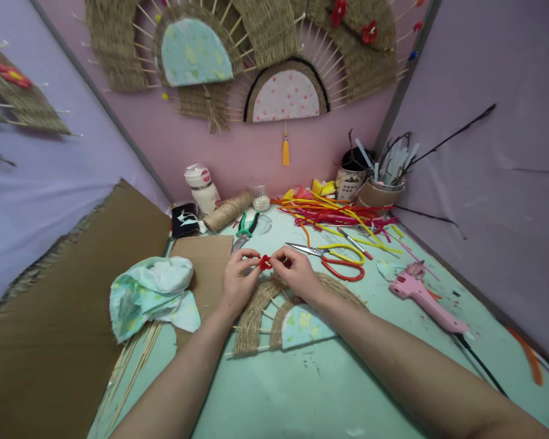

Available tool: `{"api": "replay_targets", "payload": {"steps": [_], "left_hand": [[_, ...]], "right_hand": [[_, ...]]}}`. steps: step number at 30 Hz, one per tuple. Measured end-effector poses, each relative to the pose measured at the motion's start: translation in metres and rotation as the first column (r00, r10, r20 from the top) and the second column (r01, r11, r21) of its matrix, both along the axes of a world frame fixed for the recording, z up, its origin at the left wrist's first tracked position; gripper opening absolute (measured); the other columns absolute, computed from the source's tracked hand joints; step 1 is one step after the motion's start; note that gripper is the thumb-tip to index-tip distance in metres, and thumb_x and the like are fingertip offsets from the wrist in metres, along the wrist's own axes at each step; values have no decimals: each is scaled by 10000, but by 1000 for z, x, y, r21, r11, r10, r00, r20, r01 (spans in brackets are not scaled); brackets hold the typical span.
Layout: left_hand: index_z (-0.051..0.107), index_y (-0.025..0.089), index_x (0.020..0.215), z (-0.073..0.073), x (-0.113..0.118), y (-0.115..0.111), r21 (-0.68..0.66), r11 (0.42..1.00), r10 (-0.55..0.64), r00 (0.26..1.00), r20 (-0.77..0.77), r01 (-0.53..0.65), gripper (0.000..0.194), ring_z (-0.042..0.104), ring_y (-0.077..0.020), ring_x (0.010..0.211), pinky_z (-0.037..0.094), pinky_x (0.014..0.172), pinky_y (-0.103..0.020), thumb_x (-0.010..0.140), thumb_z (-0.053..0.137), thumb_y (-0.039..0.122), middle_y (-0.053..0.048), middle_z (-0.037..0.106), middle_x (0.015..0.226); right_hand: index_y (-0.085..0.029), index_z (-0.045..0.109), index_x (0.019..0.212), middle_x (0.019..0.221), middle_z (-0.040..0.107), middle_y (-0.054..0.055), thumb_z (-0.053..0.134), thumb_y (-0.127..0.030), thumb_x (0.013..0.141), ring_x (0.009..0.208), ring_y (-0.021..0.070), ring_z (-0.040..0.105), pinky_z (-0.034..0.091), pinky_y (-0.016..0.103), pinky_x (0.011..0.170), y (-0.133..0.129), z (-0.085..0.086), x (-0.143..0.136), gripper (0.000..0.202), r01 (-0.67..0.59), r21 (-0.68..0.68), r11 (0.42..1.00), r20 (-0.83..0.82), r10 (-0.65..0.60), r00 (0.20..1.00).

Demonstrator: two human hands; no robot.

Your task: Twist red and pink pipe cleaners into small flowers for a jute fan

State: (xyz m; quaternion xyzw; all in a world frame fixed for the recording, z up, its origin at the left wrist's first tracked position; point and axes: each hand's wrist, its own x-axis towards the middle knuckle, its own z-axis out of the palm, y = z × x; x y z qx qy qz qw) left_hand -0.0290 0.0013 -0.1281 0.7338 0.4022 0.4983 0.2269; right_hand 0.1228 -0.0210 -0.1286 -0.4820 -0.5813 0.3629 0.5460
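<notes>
A small red flower (265, 263) is pinched between my two hands, above the top left of a fan-shaped twine weaving. My left hand (242, 277) grips the flower's left side with thumb and fingertips. On its right side, the fingers of my right hand (295, 272) are closed on it too. The weaving (251, 323) lies on the table below, with thin sticks and a blue-green floral cloth half circle (304, 326). My right hand and forearm cover part of it.
Scissors (343, 259) and green-handled pliers (246, 227) lie behind my hands. A pink glue gun (427, 302) with a cord is at right. Colourful pipe cleaners (333, 213) are at the back. Crumpled cloth (153, 296) and cardboard (205, 268) lie at left.
</notes>
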Motion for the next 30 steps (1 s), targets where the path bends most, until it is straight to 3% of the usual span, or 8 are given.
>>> {"api": "replay_targets", "payload": {"steps": [5, 10, 15, 21, 30], "left_hand": [[715, 217, 752, -1, 0, 0, 80, 997, 2, 999, -52, 2, 72, 575, -172, 868, 456, 803, -331, 746, 645, 204, -53, 626, 900], [718, 216, 762, -1, 0, 0, 76, 997, 3, 998, -63, 2, 80, 566, -174, 881, 448, 828, -342, 749, 640, 199, -55, 617, 909], [720, 212, 746, 0, 0, 1, 18, 1000, 9, 1000, -25, -8, 73, 568, -172, 884, 443, 840, -336, 738, 649, 222, -52, 619, 900], [717, 200, 718, 2, -1, 3, -201, 979, 41, 992, 120, -16, 95, 594, -173, 853, 475, 750, -303, 707, 664, 278, -49, 625, 884], [711, 202, 694, 3, 1, 0, -148, 989, 19, 998, 59, -10, 69, 583, -170, 857, 464, 792, -317, 709, 657, 244, -49, 613, 879]], "right_hand": [[-166, 562, 655, 587, 505, -29, 556, -260, 751, 548, 100, 429, 336, 220, 517, 0, 0, 0, 135, 6, -23, 1000, -8, -6, 1000], [-164, 558, 651, 572, 504, -28, 557, -276, 740, 541, 100, 422, 325, 220, 513, 1, -4, 0, 143, 3, -56, 998, -16, -4, 1000], [-163, 575, 666, 592, 523, -19, 559, -322, 755, 556, 108, 442, 346, 222, 525, 1, -5, 0, 183, 2, -73, 997, -57, -6, 998], [-169, 635, 761, 734, 596, 14, 519, -363, 817, 678, 134, 518, 403, 236, 626, 0, -1, 1, 233, 13, -25, 1000, -62, -14, 998], [-173, 619, 744, 682, 574, 2, 552, -333, 798, 614, 121, 489, 387, 229, 567, 0, -1, 0, 182, 7, -19, 1000, -56, -8, 998]]}}
